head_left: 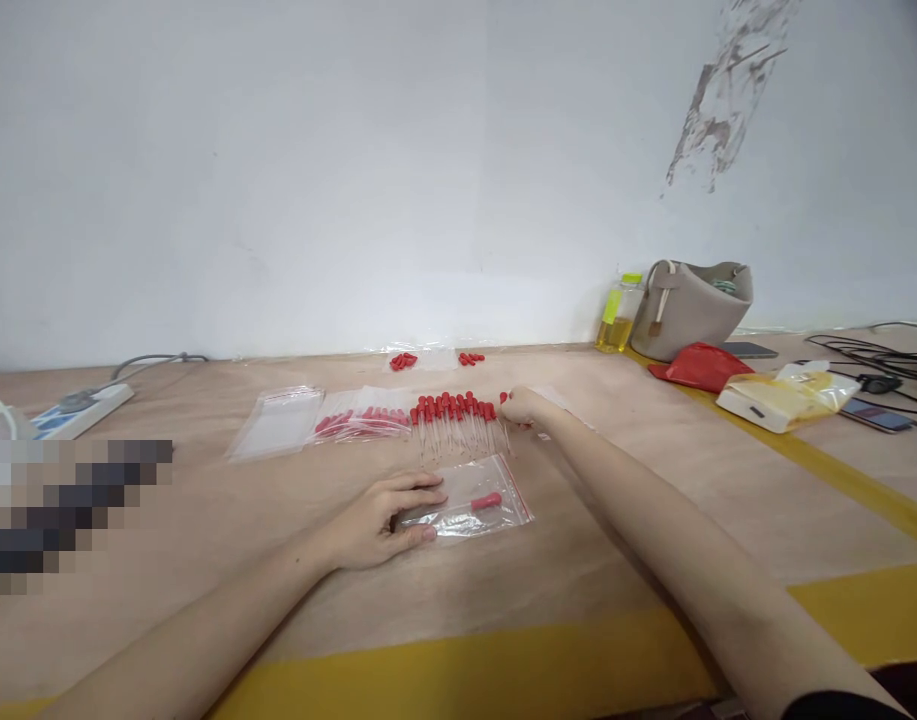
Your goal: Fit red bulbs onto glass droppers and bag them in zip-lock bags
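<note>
My left hand (pixel 387 518) lies on the table with thumb and fingers apart, its fingertips touching the left end of a clear zip bag (pixel 464 525). Inside that bag is one dropper with a red rubber bulb (pixel 486 501). At the right end of a row of red-bulbed droppers (pixel 452 410), my right hand (pixel 524 407) is closed in a pinch at a dropper, whose red bulb shows by the fingers. Left of the row lie filled bags of droppers (pixel 362 422), overlapping one another, and a stack of flat clear bags (pixel 274 422).
Loose red bulbs (pixel 403 361) lie on clear plastic near the wall. At the right are a bottle of yellow liquid (pixel 615 320), a grey bag (pixel 690 310), a red pouch (pixel 702 368), a yellow-white packet (pixel 788 397), a phone (pixel 882 415) and cables. A power strip (pixel 83 410) stands left.
</note>
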The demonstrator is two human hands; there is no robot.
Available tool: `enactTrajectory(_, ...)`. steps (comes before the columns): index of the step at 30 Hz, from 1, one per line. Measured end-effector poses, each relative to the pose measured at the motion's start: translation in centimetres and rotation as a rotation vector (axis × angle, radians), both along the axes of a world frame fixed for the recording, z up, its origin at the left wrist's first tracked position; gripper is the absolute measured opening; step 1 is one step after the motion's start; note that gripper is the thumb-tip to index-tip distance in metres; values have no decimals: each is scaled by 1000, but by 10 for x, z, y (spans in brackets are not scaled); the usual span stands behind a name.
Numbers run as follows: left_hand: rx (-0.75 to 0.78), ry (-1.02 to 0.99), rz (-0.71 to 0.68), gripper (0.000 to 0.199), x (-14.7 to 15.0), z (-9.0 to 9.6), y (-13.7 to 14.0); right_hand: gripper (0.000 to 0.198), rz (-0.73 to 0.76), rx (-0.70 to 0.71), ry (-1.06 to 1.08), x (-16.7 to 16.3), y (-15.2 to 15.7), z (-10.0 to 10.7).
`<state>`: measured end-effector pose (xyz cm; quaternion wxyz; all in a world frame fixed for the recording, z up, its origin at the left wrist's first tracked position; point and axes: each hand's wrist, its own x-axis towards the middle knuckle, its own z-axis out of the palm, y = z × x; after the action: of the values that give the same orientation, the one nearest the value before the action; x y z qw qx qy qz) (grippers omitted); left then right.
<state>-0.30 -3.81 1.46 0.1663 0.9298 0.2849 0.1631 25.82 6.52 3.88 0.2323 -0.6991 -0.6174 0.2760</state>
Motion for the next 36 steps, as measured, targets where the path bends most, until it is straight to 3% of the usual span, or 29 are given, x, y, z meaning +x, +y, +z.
enactTrajectory(3, -1, -2, 2, 40, 0, 1, 0, 39, -13, 76, 138, 10, -19, 1)
enactTrajectory(6, -3, -1, 5, 40, 0, 1, 0, 52, -1, 229, 408, 19, -43, -7)
enactTrajectory(12, -2, 17, 12, 41, 0, 1, 0, 55, -51, 403, 710, 21, -78, -36)
enactTrajectory(17, -3, 20, 14, 47, 0, 2, -1, 46, -33, 383, 841, 13, -88, -44)
enactTrajectory(23, -11, 21, 48, 52, 2, 5, -4, 25, -31, 166, 1071, 6, -100, -40)
enactTrajectory(27, -22, 12, 31, 52, 3, 4, -4, 30, 196, 78, 859, 17, -104, -35)
enactTrajectory(32, -26, 1, 12, 53, 3, 5, -4, 25, 374, 259, 365, 34, -101, -33)
enactTrajectory(36, -23, 18, 10, 53, 6, 6, -4, 17, 464, 286, 328, 29, -103, -32)
